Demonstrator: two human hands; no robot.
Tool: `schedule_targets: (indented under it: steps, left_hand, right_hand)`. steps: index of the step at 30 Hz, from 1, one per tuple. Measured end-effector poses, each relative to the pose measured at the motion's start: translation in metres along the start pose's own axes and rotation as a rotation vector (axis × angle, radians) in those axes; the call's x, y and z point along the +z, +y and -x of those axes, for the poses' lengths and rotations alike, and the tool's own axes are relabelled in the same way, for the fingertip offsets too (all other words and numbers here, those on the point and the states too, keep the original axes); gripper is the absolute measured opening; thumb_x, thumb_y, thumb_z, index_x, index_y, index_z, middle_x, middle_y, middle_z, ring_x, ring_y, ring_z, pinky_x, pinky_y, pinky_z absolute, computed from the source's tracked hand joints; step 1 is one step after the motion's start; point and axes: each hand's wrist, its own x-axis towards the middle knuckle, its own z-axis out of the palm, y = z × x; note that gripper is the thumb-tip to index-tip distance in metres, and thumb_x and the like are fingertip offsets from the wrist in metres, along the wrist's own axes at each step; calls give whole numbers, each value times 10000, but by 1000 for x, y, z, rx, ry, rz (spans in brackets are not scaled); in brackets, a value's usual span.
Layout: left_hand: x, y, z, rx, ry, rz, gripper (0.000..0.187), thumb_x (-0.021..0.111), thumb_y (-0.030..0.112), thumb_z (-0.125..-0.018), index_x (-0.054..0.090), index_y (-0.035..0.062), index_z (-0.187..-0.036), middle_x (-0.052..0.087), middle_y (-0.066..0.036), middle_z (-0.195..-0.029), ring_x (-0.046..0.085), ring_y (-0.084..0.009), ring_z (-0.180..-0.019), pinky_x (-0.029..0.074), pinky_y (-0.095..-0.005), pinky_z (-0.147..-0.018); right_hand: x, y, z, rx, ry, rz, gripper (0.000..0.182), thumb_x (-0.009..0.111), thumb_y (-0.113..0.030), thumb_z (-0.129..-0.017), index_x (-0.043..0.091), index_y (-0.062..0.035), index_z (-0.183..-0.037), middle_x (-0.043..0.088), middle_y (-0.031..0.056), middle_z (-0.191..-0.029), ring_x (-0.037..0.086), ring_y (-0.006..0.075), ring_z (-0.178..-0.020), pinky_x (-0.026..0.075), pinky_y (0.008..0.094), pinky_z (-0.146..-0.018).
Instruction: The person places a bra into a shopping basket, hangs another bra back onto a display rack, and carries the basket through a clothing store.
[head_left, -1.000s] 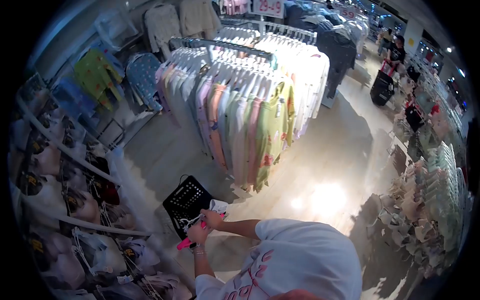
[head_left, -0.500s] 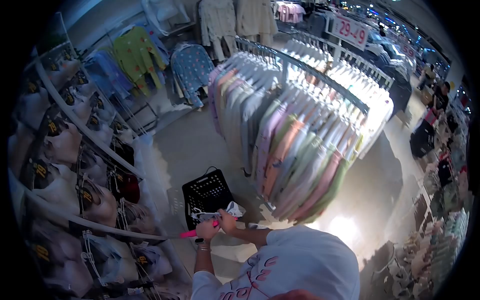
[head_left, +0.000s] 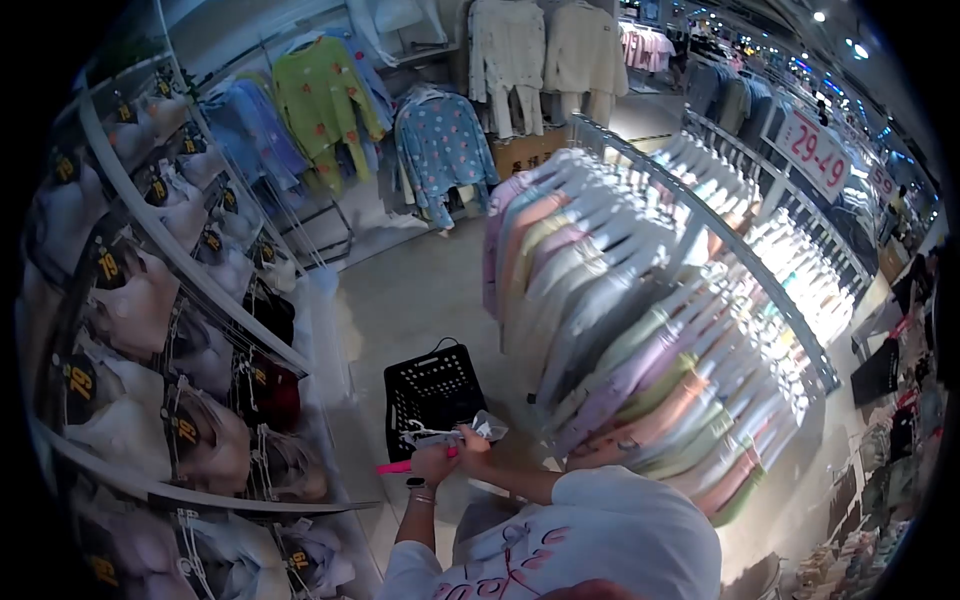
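Observation:
My left hand [head_left: 434, 463], with a watch on its wrist, is closed round a bright pink handle [head_left: 394, 467] above the floor. Right beside it, my right hand [head_left: 474, 450] is closed too, near the handle's right end and a bunch of white hangers and clear plastic [head_left: 489, 427]. What exactly the right fingers grip is too small to tell. Below and beyond both hands stands a black perforated basket [head_left: 433, 383] with a thin loop handle; the hangers overlap its near edge.
Curved racks [head_left: 200, 495] of bras with "79" tags rise on the left. A round-ended rail of pastel clothes [head_left: 620, 300] stands at the right. Pyjama sets [head_left: 440, 145] hang at the back, near a 29-49 sign [head_left: 815, 152].
The view has turned, so the racks and the pastel clothes appear shifted to the right. Both hands keep hold, close together, a little further right in view with the basket.

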Motion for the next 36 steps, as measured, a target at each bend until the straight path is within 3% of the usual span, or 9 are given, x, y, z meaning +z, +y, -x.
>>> schedule_targets:
  steps: [5, 6, 11, 19, 22, 25, 28, 30, 36]
  left_hand:
    - [-1, -25, -62, -24, -32, 64, 341, 627, 442, -772, 637, 103, -740, 652, -124, -672, 650, -302, -612, 513, -420, -542]
    - [4, -32, -74, 1, 17, 54, 345, 617, 428, -785, 631, 87, -736, 643, -126, -667, 644, -293, -594, 512, -416, -537]
    - [0, -74, -133, 177, 208, 175, 264, 657, 337, -766, 613, 82, -819, 647, -99, -743, 648, -260, -684, 519, -393, -606]
    - [4, -137, -212, 195, 144, 317, 247, 621, 280, -792, 573, 77, -924, 646, -125, -762, 649, -302, -666, 504, -436, -574]
    - [18, -156, -231, 155, 120, 362, 297, 602, 279, -787, 580, 74, -1000, 658, -125, -766, 652, -295, -659, 500, -444, -574]
    - [0, -163, -243, 126, 85, 475, 271, 552, 267, -812, 582, 74, -1000, 658, -143, -767, 651, -315, -661, 492, -470, -565]
    - [34, -170, -271, 147, 231, 425, 236, 569, 235, -803, 578, 60, -963, 655, -149, -752, 649, -331, -675, 494, -467, -564]
    - [8, -181, -272, 168, 130, 379, 224, 577, 222, -800, 571, 46, -938, 653, -153, -748, 649, -334, -674, 496, -464, -564]
    - [5, -190, -297, 171, 9, 378, 273, 595, 293, -807, 578, 30, -877, 645, -134, -716, 636, -326, -643, 490, -451, -577]
  right_hand:
    - [5, -13, -62, 97, 42, -12, 210, 559, -260, -894, 580, -88, -1011, 644, 186, -919, 627, 386, -833, 481, 463, -723]
    - [9, -15, -76, 91, 87, -5, 229, 588, -269, -887, 573, -76, -1008, 637, 204, -820, 626, 392, -772, 478, 453, -662]
    - [32, -14, -148, 71, 138, -57, 199, 623, -238, -864, 608, -81, -986, 653, 216, -810, 653, 367, -769, 497, 429, -663]
    - [63, -24, -238, 21, 203, 100, 241, 629, -236, -858, 619, -59, -1021, 659, 209, -804, 665, 353, -755, 498, 425, -659]
    - [64, -33, -259, -40, 131, 169, 186, 620, -75, -844, 593, -11, -1016, 629, 224, -803, 637, 302, -725, 482, 402, -659]
    - [69, -37, -275, -1, 132, -82, 155, 586, -45, -865, 575, 1, -1012, 610, 74, -783, 547, 143, -722, 471, 325, -638]
    - [69, -47, -305, 22, 178, -199, 101, 575, -59, -889, 575, 4, -968, 614, 63, -790, 567, 116, -697, 484, 287, -644]
    - [67, -1, -346, 11, 159, -298, 50, 566, -28, -896, 555, 1, -935, 610, 65, -780, 572, 120, -700, 484, 274, -649]
    - [38, -92, -421, -99, 89, -271, 127, 547, -113, -939, 573, 5, -979, 625, 74, -805, 574, 124, -717, 455, 262, -662]
